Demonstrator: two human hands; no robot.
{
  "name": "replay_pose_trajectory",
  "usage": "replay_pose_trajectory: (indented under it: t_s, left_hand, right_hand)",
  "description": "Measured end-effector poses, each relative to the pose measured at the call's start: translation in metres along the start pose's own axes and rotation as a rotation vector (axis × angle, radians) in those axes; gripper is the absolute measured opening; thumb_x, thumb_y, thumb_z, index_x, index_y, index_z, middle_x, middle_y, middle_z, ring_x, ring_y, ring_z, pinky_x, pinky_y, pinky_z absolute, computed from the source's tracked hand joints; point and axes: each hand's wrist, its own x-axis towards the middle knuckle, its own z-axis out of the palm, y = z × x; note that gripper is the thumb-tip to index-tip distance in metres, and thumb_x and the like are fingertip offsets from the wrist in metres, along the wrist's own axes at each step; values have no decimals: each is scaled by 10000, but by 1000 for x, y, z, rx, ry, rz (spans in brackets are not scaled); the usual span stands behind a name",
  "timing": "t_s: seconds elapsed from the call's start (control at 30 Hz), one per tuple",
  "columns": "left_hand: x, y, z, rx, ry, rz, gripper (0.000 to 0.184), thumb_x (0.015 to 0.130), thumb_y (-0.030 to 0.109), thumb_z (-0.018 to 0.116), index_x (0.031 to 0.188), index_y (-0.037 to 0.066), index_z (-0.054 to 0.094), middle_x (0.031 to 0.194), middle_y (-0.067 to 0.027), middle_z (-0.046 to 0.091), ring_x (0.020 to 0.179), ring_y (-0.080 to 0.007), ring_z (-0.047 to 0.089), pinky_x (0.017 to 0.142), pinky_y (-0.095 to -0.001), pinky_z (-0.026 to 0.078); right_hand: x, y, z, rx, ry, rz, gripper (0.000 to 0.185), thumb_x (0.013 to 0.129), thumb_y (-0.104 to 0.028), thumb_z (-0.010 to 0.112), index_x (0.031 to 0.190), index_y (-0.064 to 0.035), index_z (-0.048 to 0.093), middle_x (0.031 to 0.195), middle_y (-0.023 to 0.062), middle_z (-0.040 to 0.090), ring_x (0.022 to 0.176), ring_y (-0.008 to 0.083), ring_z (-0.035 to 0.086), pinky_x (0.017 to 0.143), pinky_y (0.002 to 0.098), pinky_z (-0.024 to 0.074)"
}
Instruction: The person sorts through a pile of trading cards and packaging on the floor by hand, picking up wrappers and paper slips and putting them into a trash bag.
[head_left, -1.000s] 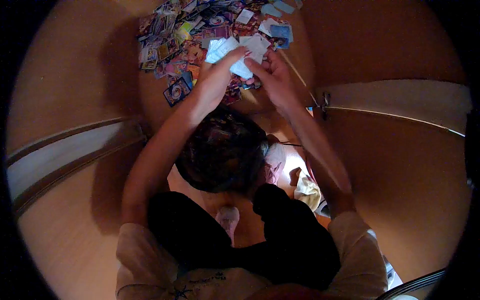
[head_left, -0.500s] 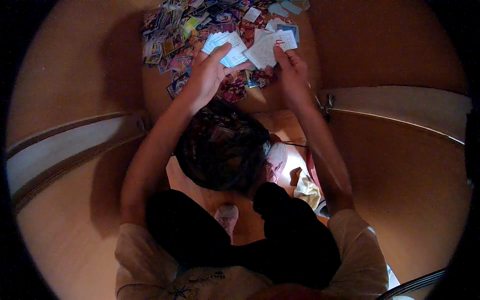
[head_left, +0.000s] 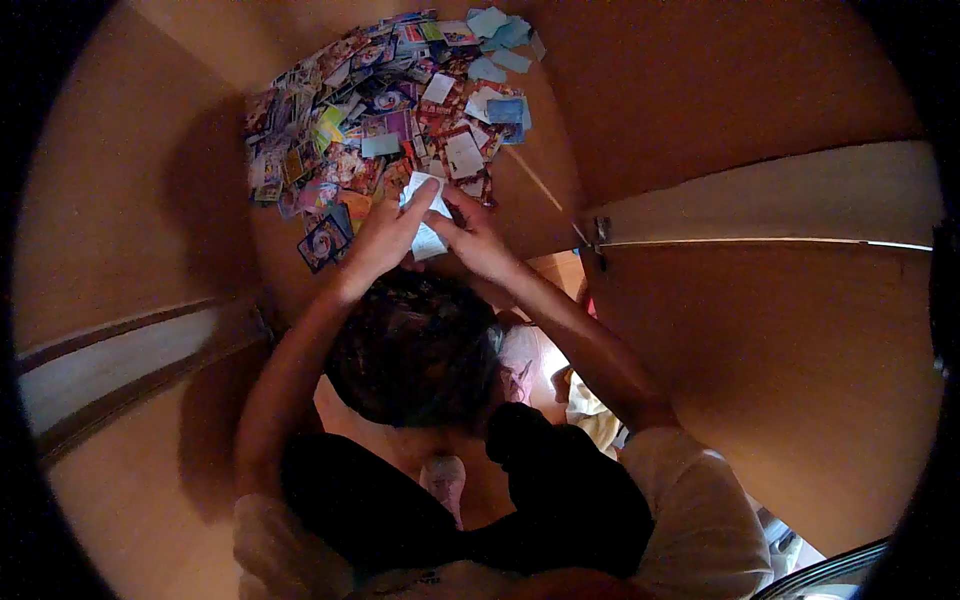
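A squared-up stack of white paper cards (head_left: 427, 243) is gripped between my two hands above the near edge of the surface. My left hand (head_left: 383, 238) clasps its left side with the thumb on top. From the right, my right hand (head_left: 473, 240) closes on the same stack, fingers at its upper edge. Beyond them spreads a heap of colourful printed cards (head_left: 300, 165). A white card (head_left: 463, 156) and a pale blue one (head_left: 380, 146) lie on the heap.
Light blue slips (head_left: 487, 70) lie at the far right of the heap, near a blue card (head_left: 507, 110). A dark round bag or container (head_left: 410, 355) stands below my hands. Wooden panels (head_left: 740, 320) flank both sides. A cloth (head_left: 592, 410) is on the floor.
The two fanned bundles of white cards, one in each hand, have come together into one stack. Both hands moved closer together; the view has shifted, showing more of the heap.
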Motion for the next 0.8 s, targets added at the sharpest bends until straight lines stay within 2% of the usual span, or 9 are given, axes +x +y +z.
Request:
replay_pose_trajectory:
  t_s: [0.17, 0.27, 0.37, 0.4, 0.5, 0.57, 0.6, 0.67, 0.8]
  left_hand:
    - [10, 30, 3, -273, -193, -438, 638, 912, 515, 487, 1237, -34, 472, 948, -204, 655, 602, -228, 641, 520, -374, 554]
    - [6, 9, 1, -385, -220, -428, 672, 915, 522, 472, 1262, -54, 450, 982, -208, 657, 660, -217, 651, 573, -353, 548]
    - [12, -12, -8, -350, -269, -307, 656, 918, 482, 497, 1267, -71, 447, 1090, -205, 636, 807, -235, 654, 694, -349, 530]
    - [17, -19, -10, -116, -180, -170, 641, 895, 448, 543, 1275, -58, 436, 1095, -207, 629, 886, -278, 627, 767, -379, 500]
    - [25, -45, -20, 354, -6, 95, 642, 849, 380, 633, 1291, -31, 415, 1104, -213, 615, 1044, -364, 571, 914, -438, 440]
    - [25, -68, -38, 759, 217, 163, 738, 793, 423, 683, 1310, -14, 389, 1227, -266, 514, 1176, -434, 455, 1003, -485, 354]
    - [33, -96, -49, 863, 241, 259, 903, 744, 501, 708, 1379, -5, 312, 1367, -299, 354, 1266, -463, 337, 1054, -508, 282]
    - [39, -109, -53, 843, 186, 111, 970, 731, 529, 708, 1411, 7, 254, 1389, -304, 315, 1286, -459, 310, 1068, -511, 261]
    - [43, -126, -53, 690, 95, -58, 1089, 700, 598, 696, 1461, 41, 150, 1458, -298, 194, 1344, -463, 211, 1110, -508, 200]
  right_hand:
    - [44, -18, -37, 252, 97, 343, 270, 903, -260, 611, 1112, -100, 551, 915, 30, 589, 772, 115, 553, 697, 251, 461]
    - [139, 10, -91, 792, 316, 185, 235, 892, -270, 618, 1050, -109, 553, 836, 20, 574, 671, 117, 522, 553, 262, 433]
    - [215, 11, -146, 535, 443, 165, 330, 864, -326, 643, 1082, -88, 578, 925, 50, 605, 804, 186, 578, 694, 323, 502]
    - [212, 17, -151, 537, 440, 174, 330, 864, -326, 643, 1082, -88, 578, 925, 50, 605, 804, 186, 578, 694, 323, 502]
    - [206, 65, -163, -391, 459, -148, 539, 837, -450, 626, 1203, -66, 530, 1131, 140, 558, 1027, 299, 534, 838, 414, 459]
    - [206, 92, -158, -1007, 420, -371, 678, 819, -532, 614, 1283, -52, 499, 1267, 200, 527, 1175, 373, 505, 935, 475, 431]
    - [203, 99, -148, -1004, 412, -367, 678, 819, -532, 614, 1283, -52, 499, 1267, 200, 527, 1175, 373, 505, 935, 475, 431]
    - [185, 106, -122, -1340, 439, -446, 884, 717, -614, 671, 1345, -43, 426, 1368, 213, 424, 1230, 398, 444, 1014, 439, 380]
    - [162, 98, -80, -1203, 258, -235, 1052, 616, -611, 754, 1387, -20, 352, 1415, 210, 357, 1267, 398, 400, 1058, 426, 338]
